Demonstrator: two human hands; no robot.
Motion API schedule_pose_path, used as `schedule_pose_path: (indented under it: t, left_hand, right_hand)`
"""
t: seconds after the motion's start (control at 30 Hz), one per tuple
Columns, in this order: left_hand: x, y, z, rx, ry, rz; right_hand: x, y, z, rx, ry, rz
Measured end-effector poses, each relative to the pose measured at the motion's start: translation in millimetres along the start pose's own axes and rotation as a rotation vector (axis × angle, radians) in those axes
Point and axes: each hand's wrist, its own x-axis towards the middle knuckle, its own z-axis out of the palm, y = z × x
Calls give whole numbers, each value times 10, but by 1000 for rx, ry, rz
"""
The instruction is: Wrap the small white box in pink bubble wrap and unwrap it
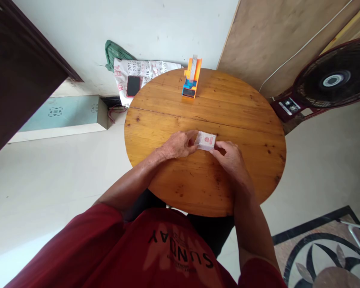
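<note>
A small box (206, 140), pale with red print on its top, sits between a person's two hands, above the bare wood of a round table (198, 188); whether its underside rests on the boards or is lifted slightly is impossible to tell. To the left of the box, the left hand (180, 145) has its thumb and forefinger closed on that end, one at the near corner and one at the far corner, with the other fingers curled in behind. To the right of the box, the right hand (231, 158) clasps the opposite end with thumb and forefinger, a gap showing between them behind the tips; how hard either pair presses does not show. The box's left end looks filmy and see-through, too small to read as flap or wrapping. The step in hand appears to be steadying and handling the box with both hands at once. Judging from this hold, any next move calls for light, even pressure from both sides, since thin walls could buckle, and one hand should stay as the anchor if the other shifts its fingers. Beyond the box, toward the wall, stands an orange and blue tape dispenser (193, 83), untouched and well apart from both hands. Far to the right of the box is a dark fan (333, 80).
</note>
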Motion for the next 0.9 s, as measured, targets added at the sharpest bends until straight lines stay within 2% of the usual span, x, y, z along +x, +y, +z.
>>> schedule_pose_path:
  t: [0.23,0.47,0.67,0.77,0.9]
  left_hand:
    - [28,-33,55,-24,-2,-35]
    - [2,-16,24,-132,36,-36]
    - [35,-96,62,-195,160,-37]
    - [50,-103,94,-157,160,14]
    - [52,-71,120,-163,109,77]
  right_hand:
    - [16,0,53,0,13,8]
    - [-15,-4,-38,20,10,30]
    - [-35,68,-57,150,161,51]
    - [-18,58,-2,171,214,33]
    - [-9,19,49,233,101,21]
